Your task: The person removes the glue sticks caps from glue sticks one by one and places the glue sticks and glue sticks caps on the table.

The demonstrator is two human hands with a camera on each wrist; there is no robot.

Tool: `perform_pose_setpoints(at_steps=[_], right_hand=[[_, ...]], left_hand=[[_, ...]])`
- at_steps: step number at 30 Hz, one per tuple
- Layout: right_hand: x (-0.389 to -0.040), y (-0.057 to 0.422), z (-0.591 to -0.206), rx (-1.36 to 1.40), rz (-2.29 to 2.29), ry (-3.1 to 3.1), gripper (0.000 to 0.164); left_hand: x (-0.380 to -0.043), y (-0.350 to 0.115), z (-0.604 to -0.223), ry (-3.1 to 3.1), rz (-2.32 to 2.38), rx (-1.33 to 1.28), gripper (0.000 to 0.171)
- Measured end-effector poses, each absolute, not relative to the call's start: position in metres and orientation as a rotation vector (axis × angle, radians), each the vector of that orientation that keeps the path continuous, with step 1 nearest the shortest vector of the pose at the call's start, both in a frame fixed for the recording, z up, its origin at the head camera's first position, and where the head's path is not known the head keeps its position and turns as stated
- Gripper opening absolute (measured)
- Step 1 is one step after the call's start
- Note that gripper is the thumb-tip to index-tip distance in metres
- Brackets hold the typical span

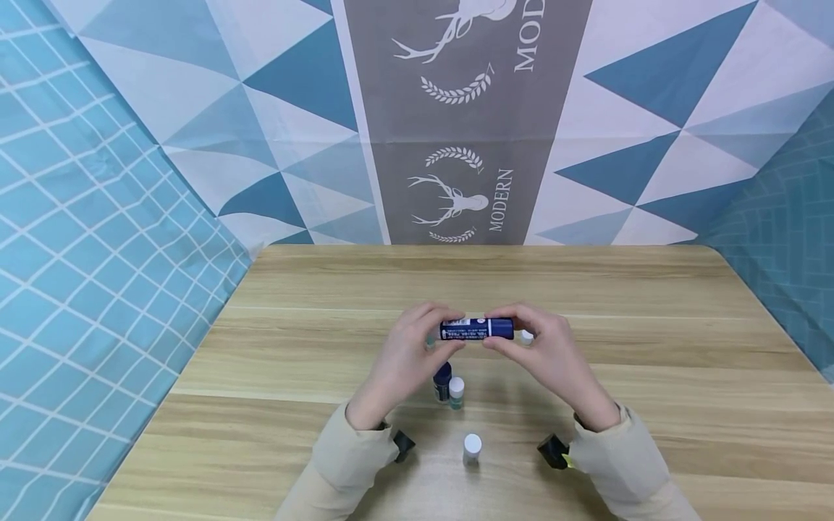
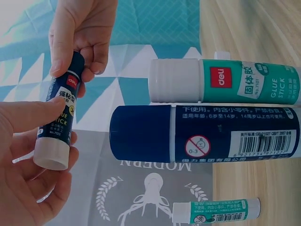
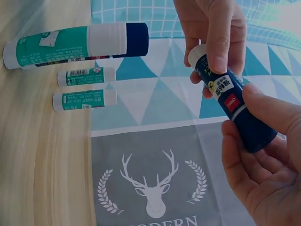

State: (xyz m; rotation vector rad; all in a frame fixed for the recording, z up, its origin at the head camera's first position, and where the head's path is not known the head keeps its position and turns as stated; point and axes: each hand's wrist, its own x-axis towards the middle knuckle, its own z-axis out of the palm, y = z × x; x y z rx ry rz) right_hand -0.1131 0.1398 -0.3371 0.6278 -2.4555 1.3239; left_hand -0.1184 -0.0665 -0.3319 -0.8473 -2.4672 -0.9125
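Observation:
Both hands hold one navy glue stick [image 1: 464, 330] level above the table. My left hand [image 1: 407, 358] pinches its barrel near the white base, thumb below and fingers above in the head view. On the navy cap, my right hand [image 1: 554, 347] has its thumb and fingers pinched. The cap sits on the barrel, with a pale ring between them. A red label [image 3: 232, 101] shows in the right wrist view. Below the hands stand another navy glue stick [image 1: 442, 383] and, close beside it, a green glue stick with a white cap [image 1: 456, 391].
Nearer the front stands a small white-capped glue stick [image 1: 472, 449]. Another white cap [image 1: 526, 338] shows partly behind the right hand. Two small green glue sticks, one [image 3: 87, 76] beside another [image 3: 84, 100], appear in the right wrist view. A patterned cloth [image 1: 456, 123] rises behind the wooden table [image 1: 313, 282].

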Motion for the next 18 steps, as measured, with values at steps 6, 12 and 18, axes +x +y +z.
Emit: perform_pose_setpoints(at_steps=[6, 12, 18], right_hand=[[-0.1119, 0.1378, -0.338, 0.634, 1.369, -2.439, 0.028], [-0.1108, 0.1368, -0.337, 0.635, 1.378, -2.433, 0.028], [-0.1107, 0.1371, -0.3373, 0.637, 1.374, -2.428, 0.028]], left_hand=[[-0.1177, -0.0656, -0.3319, -2.49, -0.895, -0.872, 0.033], [-0.1176, -0.0654, -0.332, -2.478, -0.899, -0.871, 0.03], [-0.1172, -0.0652, -0.3314, -2.458, -0.908, -0.875, 0.03]])
